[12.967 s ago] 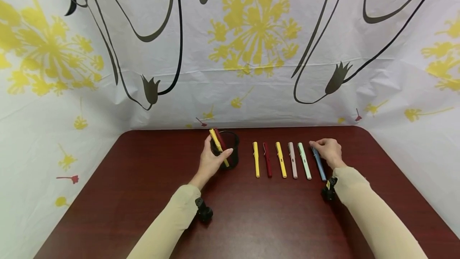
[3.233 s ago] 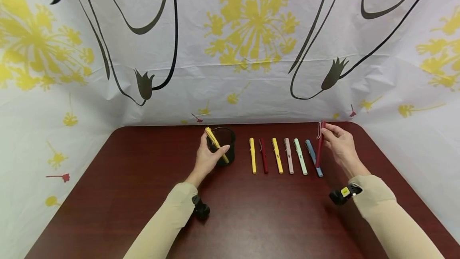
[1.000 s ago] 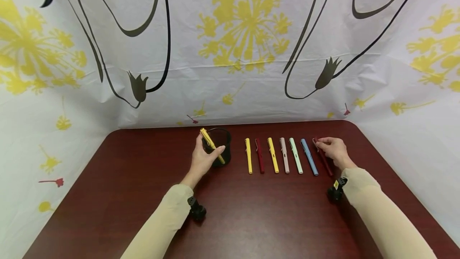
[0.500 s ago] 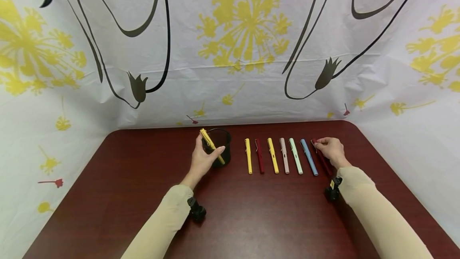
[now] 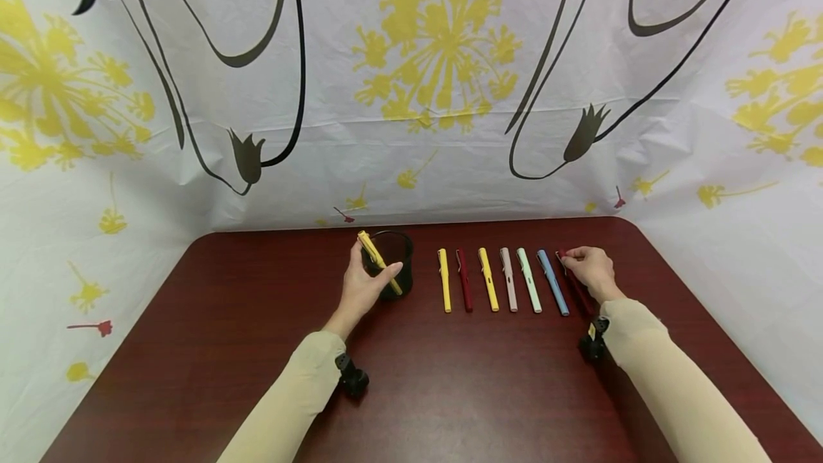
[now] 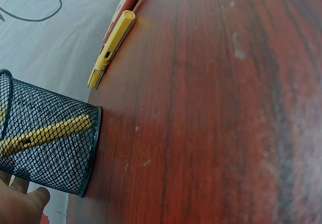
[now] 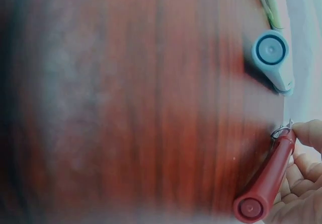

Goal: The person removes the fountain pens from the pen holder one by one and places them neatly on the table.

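Observation:
My left hand (image 5: 363, 286) grips a black mesh pen cup (image 5: 406, 283) near the table's back edge, thumb on the near side. One yellow pen (image 6: 50, 133) leans inside the cup, its capped end above the rim. At the right end of a row of pens, my right hand (image 5: 590, 269) pinches the clip end of a dark red pen (image 7: 269, 176), which lies slanted along the table. Just left of it is a blue pen (image 5: 553, 282), apart from the red one.
Further left in the row lie a light green pen (image 5: 529, 279), a pale pink pen (image 5: 509, 279), a yellow pen (image 5: 489, 279), another red pen (image 5: 464, 281) and another yellow pen (image 5: 444, 281). Behind the dark wood table (image 5: 411, 391) hangs a printed white cloth (image 5: 360, 163).
The red pen that stood in the cup 13 seconds ago was upright in my right hand, then laid right of the blue pen. Lately it has shifted slightly left; my left hand keeps its hold.

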Tool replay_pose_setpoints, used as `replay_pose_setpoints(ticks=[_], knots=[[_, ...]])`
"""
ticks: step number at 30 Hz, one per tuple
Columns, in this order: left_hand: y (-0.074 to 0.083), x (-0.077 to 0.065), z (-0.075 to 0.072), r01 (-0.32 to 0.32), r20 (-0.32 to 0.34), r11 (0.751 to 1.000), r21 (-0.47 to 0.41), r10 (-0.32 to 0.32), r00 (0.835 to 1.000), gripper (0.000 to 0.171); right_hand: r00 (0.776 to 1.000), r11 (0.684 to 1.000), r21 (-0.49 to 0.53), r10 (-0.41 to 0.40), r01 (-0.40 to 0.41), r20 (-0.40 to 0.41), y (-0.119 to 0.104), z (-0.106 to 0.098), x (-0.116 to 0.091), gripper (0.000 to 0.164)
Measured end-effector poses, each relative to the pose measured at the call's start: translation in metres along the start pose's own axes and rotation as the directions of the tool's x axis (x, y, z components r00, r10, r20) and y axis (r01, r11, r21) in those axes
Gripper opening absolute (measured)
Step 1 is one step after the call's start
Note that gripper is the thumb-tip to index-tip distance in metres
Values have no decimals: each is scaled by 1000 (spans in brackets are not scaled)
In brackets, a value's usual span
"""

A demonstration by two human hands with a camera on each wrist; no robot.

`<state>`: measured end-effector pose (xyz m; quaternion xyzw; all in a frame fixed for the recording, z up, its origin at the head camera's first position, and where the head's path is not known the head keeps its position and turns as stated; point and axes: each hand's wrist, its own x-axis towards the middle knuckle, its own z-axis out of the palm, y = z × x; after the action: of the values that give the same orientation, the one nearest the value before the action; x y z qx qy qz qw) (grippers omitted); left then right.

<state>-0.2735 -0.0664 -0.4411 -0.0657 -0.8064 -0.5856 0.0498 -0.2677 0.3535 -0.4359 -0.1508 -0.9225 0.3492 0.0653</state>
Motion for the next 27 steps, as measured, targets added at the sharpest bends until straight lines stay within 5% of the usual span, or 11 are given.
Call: replay_pose_setpoints(ticks=[27], knots=[[0, 0, 0, -2, -6, 1000, 1, 2, 1000, 95, 997, 998, -18, -67, 67, -29, 0, 1, -3, 31]])
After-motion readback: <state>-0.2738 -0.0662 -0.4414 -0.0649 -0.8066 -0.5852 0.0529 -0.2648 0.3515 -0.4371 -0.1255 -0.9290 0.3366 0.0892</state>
